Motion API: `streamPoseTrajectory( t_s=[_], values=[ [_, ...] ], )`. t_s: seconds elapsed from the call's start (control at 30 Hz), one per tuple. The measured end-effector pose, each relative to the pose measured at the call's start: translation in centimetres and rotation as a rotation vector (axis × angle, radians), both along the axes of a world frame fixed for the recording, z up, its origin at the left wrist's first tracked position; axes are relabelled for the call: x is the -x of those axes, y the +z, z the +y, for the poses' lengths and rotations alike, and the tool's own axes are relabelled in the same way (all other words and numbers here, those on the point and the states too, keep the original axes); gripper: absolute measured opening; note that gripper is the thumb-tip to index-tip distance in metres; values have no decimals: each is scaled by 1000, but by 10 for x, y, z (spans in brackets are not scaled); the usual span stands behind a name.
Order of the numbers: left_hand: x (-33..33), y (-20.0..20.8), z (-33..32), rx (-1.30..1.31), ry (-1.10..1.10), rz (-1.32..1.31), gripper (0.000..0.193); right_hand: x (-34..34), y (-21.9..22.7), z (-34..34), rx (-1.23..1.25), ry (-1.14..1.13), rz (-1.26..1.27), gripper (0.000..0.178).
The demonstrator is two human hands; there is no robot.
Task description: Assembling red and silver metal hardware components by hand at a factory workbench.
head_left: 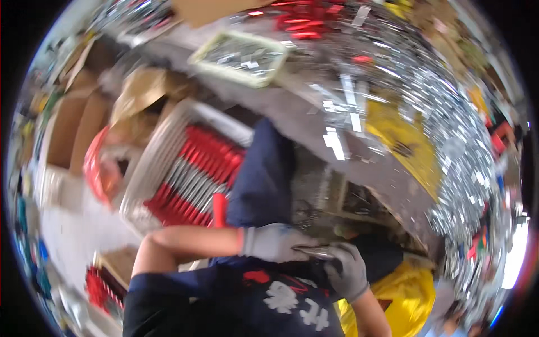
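Note:
My left hand [273,242] wears a grey glove and is closed on one end of a short, shiny metal piece [319,253]. The other end is pinched by my right hand [349,272], also gloved in grey. Motion blur and the fingers hide the piece's exact kind. Both hands are close together in front of my body, over my lap. Beyond my left forearm stands a white plastic crate [137,188], packed with rows of red-handled metal tools [193,182]. A single red handle [219,209] sticks up between the crate and my leg.
A large heap of shiny metal parts [449,140] spreads across the right, with a yellow bag [404,143] among it. A pale tray [255,80] of small metal parts lies ahead. Cardboard boxes [70,132] and a red plastic bag [96,168] stand left; yellow plastic [407,295] lies by my right arm.

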State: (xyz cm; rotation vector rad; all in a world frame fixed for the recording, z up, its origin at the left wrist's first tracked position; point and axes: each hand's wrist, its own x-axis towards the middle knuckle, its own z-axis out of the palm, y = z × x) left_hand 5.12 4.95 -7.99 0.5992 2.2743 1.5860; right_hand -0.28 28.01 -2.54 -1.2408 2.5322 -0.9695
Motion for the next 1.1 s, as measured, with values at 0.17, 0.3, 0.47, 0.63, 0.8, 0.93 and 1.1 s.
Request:
streamPoseTrajectory(
  t_s=[0.17, 0.3, 0.47, 0.63, 0.8, 0.93, 1.1],
  values=[
    [-9, 3, -2, -42, -87, -156, 53, -4, -9, -1, 21, 138, -21, 27],
    [-10, 8, -1, 12, -78, -137, 48, -8, -2, -3, -4, -199, -618, 23],
    [-13, -11, 1, -114, 24, 116, 41, 2, -23, 5, 7, 76, -161, 18],
    [-1, 7, -9, 144, 210, 260, 55, 19, -17, -16, 150, -232, -1052, 26],
    [20, 35, -21, -71, 399, 290, 55, 9, -33, -16, 692, -21, -1015, 95],
    [35, 58, -16, -1134, 1012, -64, 43, -23, -41, -47, 157, 124, -191, 91],
    [57, -3, -70, -1325, 1099, -487, 40, -22, -24, -22, 138, 69, -1, 54]
  ],
)
